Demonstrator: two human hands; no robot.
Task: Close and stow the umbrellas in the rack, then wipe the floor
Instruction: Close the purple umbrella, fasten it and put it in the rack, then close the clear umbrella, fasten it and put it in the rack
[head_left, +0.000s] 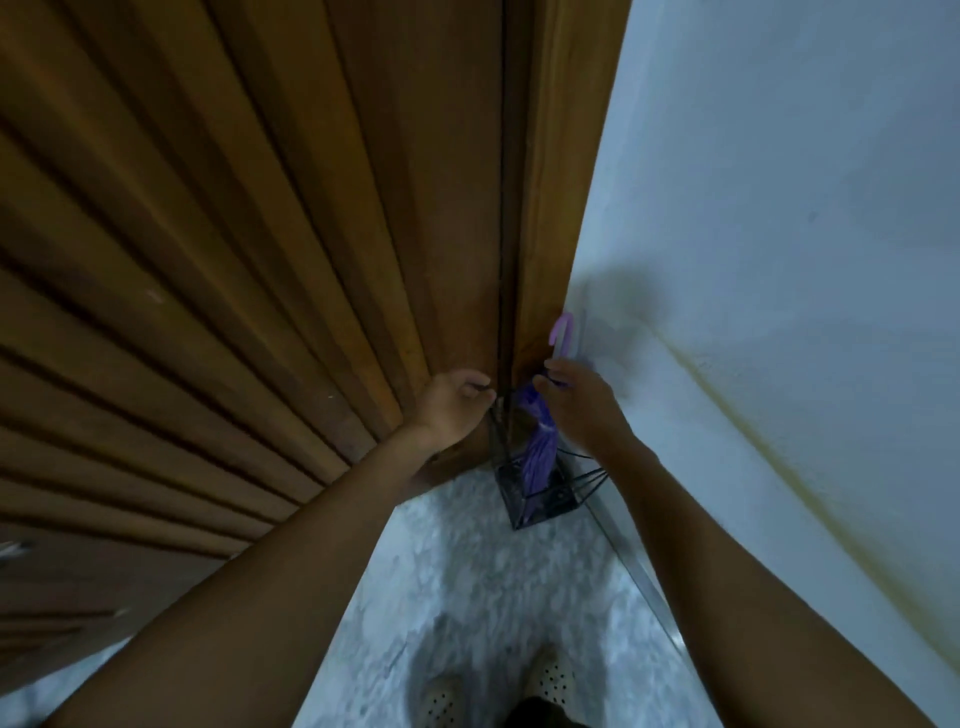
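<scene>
Bare forearms (291, 561) run to the fingers (475, 387); well below the fingers, pale clogs (553, 675) dotted with small holes cover both feet.

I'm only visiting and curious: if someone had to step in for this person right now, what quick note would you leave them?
The left hand grips the top rim of the black wire rack on the door side.
The right hand grips the rim on the wall side, beside the umbrella's shaft.
The purple umbrella is folded and stands in the rack, in the corner between the wooden door and the wall.
Done: this umbrella is closed and stowed.
Left: any other umbrellas (none in view), then wipe the floor. No cloth is in view.
</scene>
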